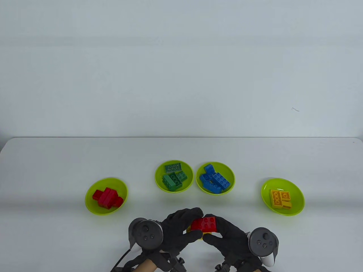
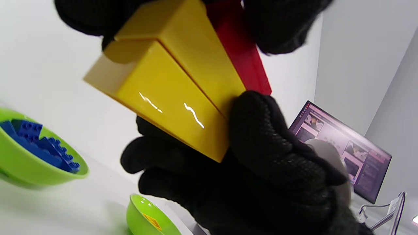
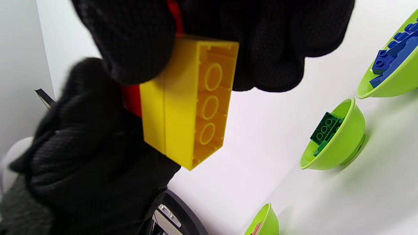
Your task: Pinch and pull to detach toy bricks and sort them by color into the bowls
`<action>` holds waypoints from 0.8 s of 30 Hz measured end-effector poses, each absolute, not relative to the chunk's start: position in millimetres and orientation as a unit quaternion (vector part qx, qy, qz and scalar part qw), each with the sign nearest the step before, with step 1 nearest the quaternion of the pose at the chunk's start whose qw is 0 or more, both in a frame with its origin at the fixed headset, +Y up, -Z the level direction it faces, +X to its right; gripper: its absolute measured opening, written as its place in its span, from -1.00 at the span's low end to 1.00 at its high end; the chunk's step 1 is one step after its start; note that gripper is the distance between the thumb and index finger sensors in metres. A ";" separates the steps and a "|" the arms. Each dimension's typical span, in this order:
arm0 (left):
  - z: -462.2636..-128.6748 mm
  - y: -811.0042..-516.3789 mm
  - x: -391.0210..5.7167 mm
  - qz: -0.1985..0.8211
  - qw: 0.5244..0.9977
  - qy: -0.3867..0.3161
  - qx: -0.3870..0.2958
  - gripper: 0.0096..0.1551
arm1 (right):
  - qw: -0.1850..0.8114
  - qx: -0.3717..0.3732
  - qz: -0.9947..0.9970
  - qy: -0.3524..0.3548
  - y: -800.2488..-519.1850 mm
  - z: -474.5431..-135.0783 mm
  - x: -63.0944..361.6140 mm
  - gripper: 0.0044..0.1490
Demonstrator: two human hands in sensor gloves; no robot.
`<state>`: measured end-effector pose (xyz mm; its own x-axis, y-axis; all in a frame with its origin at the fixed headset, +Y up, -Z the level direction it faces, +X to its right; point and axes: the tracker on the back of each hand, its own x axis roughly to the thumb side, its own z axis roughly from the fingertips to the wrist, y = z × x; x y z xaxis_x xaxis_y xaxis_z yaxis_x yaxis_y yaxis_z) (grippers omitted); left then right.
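- Near the table's front edge, the left hand [image 1: 178, 226] and the right hand [image 1: 227, 231] meet over a joined stack of toy bricks, held between them clear of the white table [image 1: 56, 158].
- The left hand's fingers curl over the stack's left end; the right hand's thumb and fingers pinch its right side, so both hands grip the same stack.
- A red brick [image 1: 204, 223] sits on top, studs up; two yellow bricks [image 2: 176, 85] are stacked beneath it, the lowest one's hollow underside [image 3: 210, 104] showing in the right wrist view.
- Farther back, four green bowls stand in a loose row, well apart from the hands.
- The left bowl [image 1: 106, 196] holds red bricks; the right bowl [image 1: 282, 196] holds yellow bricks.
- Beyond these, two bowls stand just beside each other: one bowl [image 1: 173, 176] with green bricks, the other bowl [image 1: 215, 178] with blue bricks.
- A lit monitor [image 2: 339, 150] shows behind the hands in the left wrist view.
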<state>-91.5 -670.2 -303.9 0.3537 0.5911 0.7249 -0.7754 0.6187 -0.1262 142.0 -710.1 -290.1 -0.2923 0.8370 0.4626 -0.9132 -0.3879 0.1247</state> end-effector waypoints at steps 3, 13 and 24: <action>-299.9 -667.4 -88.3 0.365 0.830 -0.398 0.139 -0.28 | 0.547 0.230 0.801 -0.079 -711.4 -289.5 140.7 -0.22; -299.9 -664.5 -85.6 0.374 0.834 -0.389 0.119 -0.31 | 0.543 0.226 0.805 -0.079 -712.7 -291.8 140.6 -0.24; -296.9 -661.1 -82.3 0.325 0.849 -0.395 0.136 -0.30 | 0.528 0.226 0.814 -0.091 -714.3 -291.5 139.0 -0.24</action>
<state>-82.3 -661.1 -296.9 0.4773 0.4442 0.7582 -0.6594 0.7514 -0.0251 139.0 -714.3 -291.5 -0.3403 0.8175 0.4647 -0.9001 -0.4262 0.0906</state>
